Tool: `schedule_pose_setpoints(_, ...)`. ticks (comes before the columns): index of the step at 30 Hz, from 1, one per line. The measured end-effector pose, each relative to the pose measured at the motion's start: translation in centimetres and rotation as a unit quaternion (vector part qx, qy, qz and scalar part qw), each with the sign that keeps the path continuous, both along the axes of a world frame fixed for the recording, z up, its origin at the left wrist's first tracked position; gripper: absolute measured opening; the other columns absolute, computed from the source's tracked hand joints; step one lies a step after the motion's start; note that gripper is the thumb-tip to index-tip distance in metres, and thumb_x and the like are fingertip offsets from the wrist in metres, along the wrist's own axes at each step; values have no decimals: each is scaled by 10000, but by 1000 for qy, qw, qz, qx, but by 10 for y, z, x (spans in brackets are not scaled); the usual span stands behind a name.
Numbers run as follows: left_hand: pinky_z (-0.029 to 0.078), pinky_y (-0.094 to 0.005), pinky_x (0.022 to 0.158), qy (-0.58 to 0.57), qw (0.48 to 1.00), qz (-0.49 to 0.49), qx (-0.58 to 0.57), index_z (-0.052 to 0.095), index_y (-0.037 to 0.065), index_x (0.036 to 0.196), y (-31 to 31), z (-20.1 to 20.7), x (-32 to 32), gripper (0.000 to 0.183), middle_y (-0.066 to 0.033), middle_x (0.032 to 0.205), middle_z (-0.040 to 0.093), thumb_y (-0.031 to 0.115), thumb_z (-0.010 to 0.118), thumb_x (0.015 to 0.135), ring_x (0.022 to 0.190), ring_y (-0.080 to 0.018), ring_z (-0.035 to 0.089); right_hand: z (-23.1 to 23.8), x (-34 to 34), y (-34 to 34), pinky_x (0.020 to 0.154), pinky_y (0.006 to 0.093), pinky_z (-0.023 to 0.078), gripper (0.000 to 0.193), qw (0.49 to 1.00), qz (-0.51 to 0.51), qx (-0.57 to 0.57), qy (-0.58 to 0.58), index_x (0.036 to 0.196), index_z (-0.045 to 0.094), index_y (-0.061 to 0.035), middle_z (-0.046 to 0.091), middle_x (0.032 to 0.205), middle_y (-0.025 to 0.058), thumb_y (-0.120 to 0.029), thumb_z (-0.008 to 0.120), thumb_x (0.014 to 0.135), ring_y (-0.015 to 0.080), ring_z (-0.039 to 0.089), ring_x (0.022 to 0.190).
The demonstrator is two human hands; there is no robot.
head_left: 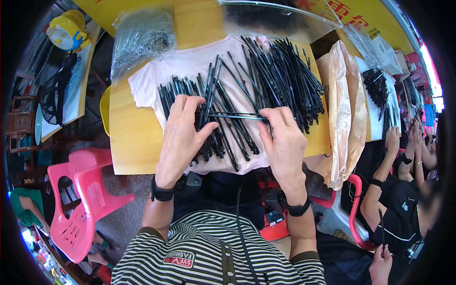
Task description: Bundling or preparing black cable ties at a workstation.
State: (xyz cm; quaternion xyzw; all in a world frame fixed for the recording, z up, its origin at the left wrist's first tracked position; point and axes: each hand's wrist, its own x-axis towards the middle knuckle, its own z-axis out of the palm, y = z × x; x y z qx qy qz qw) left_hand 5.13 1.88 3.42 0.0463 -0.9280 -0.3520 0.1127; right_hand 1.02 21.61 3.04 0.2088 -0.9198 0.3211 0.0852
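Note:
Thin black jointed rods lie in two piles on a pale pink shirt [149, 78] spread over the table. My right hand [283, 137] pinches a few black rods [237, 115] between thumb and fingers, holding them crosswise above the left pile [218, 142]. Their left ends reach the gap of my left hand [183, 128]. That hand hovers over or rests on the left pile, thumb and index finger apart; its other fingertips are partly hidden. Just beyond my right hand lies the bigger right pile [285, 76], its rods pointing mostly away from me.
A clear plastic bag [142, 38] lies at the table's back left, a clear bin [280, 19] at the back. A tan bag [339, 114] hangs by the right edge. Pink chairs [85, 190] stand left. Another person [394, 204] sits at right, holding a black rod.

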Motion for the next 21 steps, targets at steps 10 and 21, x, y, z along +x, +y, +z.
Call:
schedule_pose_setpoints(10, 406, -283, 528, 33, 997, 61, 22, 517, 19, 1141, 3, -15, 9, 427, -63, 704, 471, 99, 685, 757, 557, -155, 453, -10, -10, -24, 641, 353, 504, 183, 990, 71, 100, 66, 907, 569, -67, 546, 923, 52, -25, 619, 736, 239, 567, 844)
schedule_pose_setpoints(21, 413, -263, 630, 5, 960, 133, 247, 522, 3, 1125, -16, -14, 26, 230, -67, 778, 519, 51, 486, 903, 686, -135, 475, 22, 9, 4, 662, 360, 468, 159, 998, 38, 47, -5, 905, 595, -64, 595, 843, 88, -5, 595, 758, 277, 595, 784)
